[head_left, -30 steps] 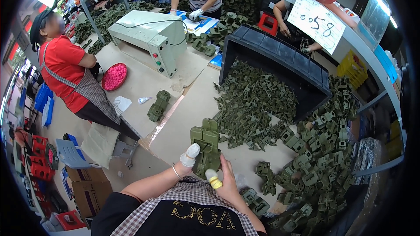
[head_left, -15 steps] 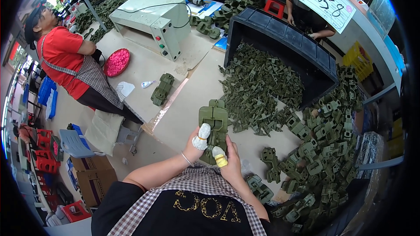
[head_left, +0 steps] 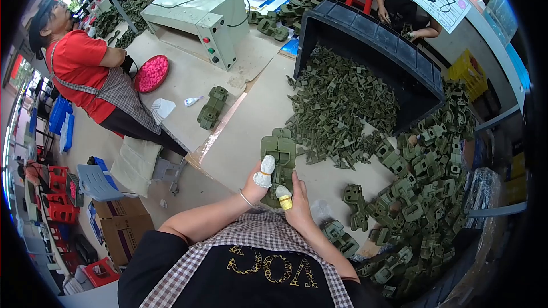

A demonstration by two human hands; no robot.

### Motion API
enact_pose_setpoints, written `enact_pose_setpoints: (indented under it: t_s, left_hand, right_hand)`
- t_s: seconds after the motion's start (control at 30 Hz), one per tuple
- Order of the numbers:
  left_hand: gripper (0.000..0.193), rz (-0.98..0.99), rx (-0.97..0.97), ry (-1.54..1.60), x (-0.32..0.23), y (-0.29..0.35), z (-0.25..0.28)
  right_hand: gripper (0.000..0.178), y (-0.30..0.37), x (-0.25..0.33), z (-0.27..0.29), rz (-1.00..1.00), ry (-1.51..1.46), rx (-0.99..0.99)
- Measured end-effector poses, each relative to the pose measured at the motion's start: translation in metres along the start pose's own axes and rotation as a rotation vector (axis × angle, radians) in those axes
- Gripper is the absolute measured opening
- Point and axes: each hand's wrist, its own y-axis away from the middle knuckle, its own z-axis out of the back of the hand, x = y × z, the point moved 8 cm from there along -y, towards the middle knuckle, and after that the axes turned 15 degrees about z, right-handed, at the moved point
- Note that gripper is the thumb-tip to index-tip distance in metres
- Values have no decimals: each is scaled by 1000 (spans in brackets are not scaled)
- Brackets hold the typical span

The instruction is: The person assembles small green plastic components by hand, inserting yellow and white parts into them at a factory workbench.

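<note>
Both my hands grip a green plastic toy vehicle body [head_left: 279, 145] just in front of my apron. My left hand [head_left: 258, 185] holds its left side, the white-wrapped thumb lying on top. My right hand [head_left: 297, 201] closes around the lower right side, with a yellow-banded, pale-wrapped thumb pressing on it. The fingers underneath are mostly hidden. To the right, another green vehicle body [head_left: 356, 206] lies on the table, and one more [head_left: 340, 238] is close by my right forearm. A single vehicle body [head_left: 212, 108] rests farther off on the left.
A black crate [head_left: 371, 40] lies tipped with small green parts [head_left: 342, 102] spilling out. Many vehicle bodies [head_left: 422, 194] are heaped at right. A pale machine [head_left: 197, 23], a glue bottle [head_left: 193, 101] and a red bowl of pink pieces [head_left: 153, 73] stand beyond. A person in red [head_left: 85, 74] is at left.
The vehicle body has tilted slightly in my hands, which keep hold of it and have barely shifted. The view has turned a little.
</note>
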Motion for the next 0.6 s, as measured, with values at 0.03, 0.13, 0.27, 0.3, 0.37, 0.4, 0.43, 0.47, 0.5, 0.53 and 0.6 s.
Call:
enact_pose_setpoints:
  t_s: [0.03, 0.13, 0.27, 0.3, 0.37, 0.4, 0.43, 0.47, 0.5, 0.53, 0.6]
  left_hand:
    - [33, 16, 5, 48, 0, 1, -2]
    - [34, -35, -69, -85, 11, -8, 11]
    - [38, -28, 100, 46, 1, -9, -2]
    - [37, -94, 102, -30, -3, -8, -2]
    - [37, -158, 110, -106, -11, -6, -5]
    - [37, -58, 198, -184, -5, -4, -10]
    - [36, 43, 285, -261, -1, 0, -16]
    - [37, 185, 281, -103, -2, 6, -16]
    - [42, 210, 307, 60, 1, 8, -12]
    - [44, 186, 333, 117, -1, 10, -10]
    - [50, 132, 382, 180, -8, 10, -11]
  right_hand:
    - [75, 0, -2, -2, -8, -13, 16]
    - [74, -3, -6, -6, -23, 18, 16]
    - [73, -12, 2, 2, -11, 65, -17]
    - [73, -13, 7, 5, -11, 65, -21]
    - [74, -16, 22, 17, 78, 138, -69]
    - [78, -13, 24, 16, 123, 194, -98]
    - [78, -12, 26, 21, 121, 195, -101]
    - [79, -11, 33, 26, 158, 117, -107]
    - [80, -9, 37, 31, 194, 38, -113]
    - [79, -2, 25, 36, 119, -70, -212]
    - [77, 6, 0, 23, -63, -297, -183]
